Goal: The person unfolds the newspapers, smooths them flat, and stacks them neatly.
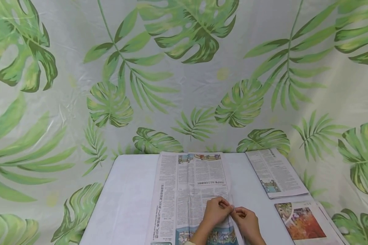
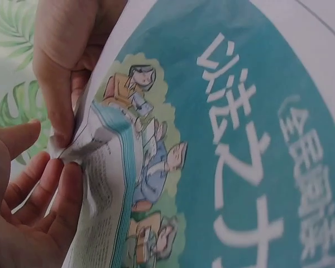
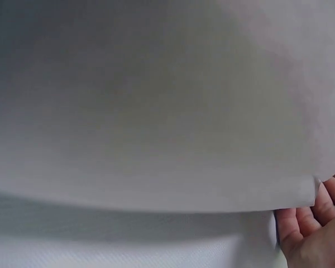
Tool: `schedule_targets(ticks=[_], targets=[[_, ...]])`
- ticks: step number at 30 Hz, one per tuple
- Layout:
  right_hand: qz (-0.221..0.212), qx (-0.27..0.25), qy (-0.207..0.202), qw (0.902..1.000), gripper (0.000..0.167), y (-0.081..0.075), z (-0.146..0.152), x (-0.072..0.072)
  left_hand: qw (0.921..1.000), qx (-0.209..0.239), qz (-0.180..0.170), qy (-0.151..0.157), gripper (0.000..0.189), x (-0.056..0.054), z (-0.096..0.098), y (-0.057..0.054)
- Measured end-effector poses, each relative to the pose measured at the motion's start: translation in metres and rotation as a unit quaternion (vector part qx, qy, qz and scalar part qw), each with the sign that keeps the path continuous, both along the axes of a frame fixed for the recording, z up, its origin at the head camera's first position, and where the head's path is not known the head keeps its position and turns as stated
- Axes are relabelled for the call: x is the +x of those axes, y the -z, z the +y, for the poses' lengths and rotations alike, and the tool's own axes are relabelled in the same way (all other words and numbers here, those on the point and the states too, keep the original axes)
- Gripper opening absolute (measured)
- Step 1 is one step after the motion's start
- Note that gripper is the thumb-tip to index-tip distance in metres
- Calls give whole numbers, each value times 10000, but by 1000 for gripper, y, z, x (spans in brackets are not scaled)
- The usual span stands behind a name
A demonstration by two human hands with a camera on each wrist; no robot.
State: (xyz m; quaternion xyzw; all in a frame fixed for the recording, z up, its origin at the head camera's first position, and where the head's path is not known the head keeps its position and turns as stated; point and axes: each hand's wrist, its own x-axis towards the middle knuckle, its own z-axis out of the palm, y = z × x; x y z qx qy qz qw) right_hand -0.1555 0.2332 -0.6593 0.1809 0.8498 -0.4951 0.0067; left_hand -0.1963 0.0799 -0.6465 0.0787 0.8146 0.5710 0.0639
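A large printed newspaper (image 1: 168,204) lies spread on the white table. Along its lower right edge, my left hand (image 1: 216,211) pinches the paper, with the fingers curled. My right hand (image 1: 246,221) meets it at the same edge, fingertips close to the left hand's and holding the paper there. Up close in the left wrist view, both hands touch the creased edge of the newspaper (image 2: 245,139), beside a teal panel with cartoon readers. The right wrist view shows a blurred, lifted sheet (image 3: 156,139) with fingers (image 3: 307,220) at its right corner.
A folded newspaper (image 1: 277,173) lies at the table's back right. In front of it rests another printed sheet with a colour photo (image 1: 305,221). The white table (image 1: 122,190) ends at a leaf-patterned curtain (image 1: 190,88) behind and at the sides.
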Motion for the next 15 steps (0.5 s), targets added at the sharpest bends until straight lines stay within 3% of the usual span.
schedule_targets(ticks=[5,12,15], targets=[[123,159,-10,9998,31,0,-1,2,9996,11,45,-290,22,5,6,-2],[259,270,33,9993,14,-1,-3,5,9981,-403,104,-451,29,4,12,3],[259,258,22,9993,20,-1,-4,5,9975,-513,123,-461,29,3,13,5]])
